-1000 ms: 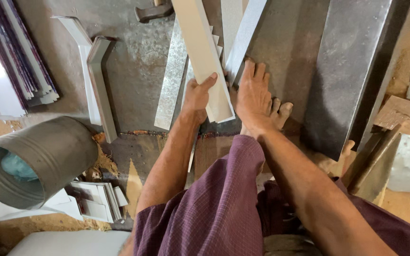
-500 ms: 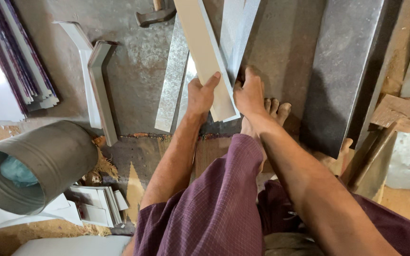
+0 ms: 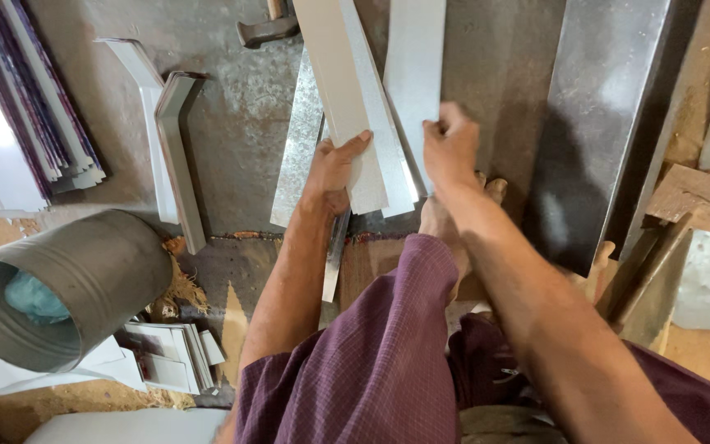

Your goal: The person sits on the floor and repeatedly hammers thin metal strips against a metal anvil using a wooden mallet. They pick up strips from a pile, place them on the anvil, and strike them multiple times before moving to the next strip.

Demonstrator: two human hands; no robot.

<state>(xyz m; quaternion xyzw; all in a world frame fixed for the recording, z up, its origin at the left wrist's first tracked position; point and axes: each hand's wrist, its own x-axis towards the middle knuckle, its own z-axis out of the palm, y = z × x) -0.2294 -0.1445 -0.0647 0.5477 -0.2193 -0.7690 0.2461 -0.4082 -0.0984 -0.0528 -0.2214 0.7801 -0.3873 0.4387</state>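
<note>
My left hand (image 3: 336,167) grips the near end of a long folded sheet-metal strip (image 3: 348,90) that runs away from me. My right hand (image 3: 451,146) is closed on the edge of a second pale metal strip (image 3: 415,74) just to the right of the first. Both strips lie over a grey metal sheet (image 3: 495,90) on the floor. A third narrow galvanised strip (image 3: 299,148) lies under the first, to its left. My foot (image 3: 437,215) rests below my right hand, mostly hidden by my knee in purple cloth.
A hammer (image 3: 266,29) lies at the top. Bent metal pieces (image 3: 176,148) lie to the left, and a stack of dark strips (image 3: 34,107) at far left. A metal cylinder (image 3: 59,288) lies lower left. A large dark sheet (image 3: 601,123) and wooden blocks (image 3: 684,201) are right.
My right hand has lifted off the floor sheet, moved up and closed on the second strip. My left hand stays gripping the first strip, which has shifted slightly.
</note>
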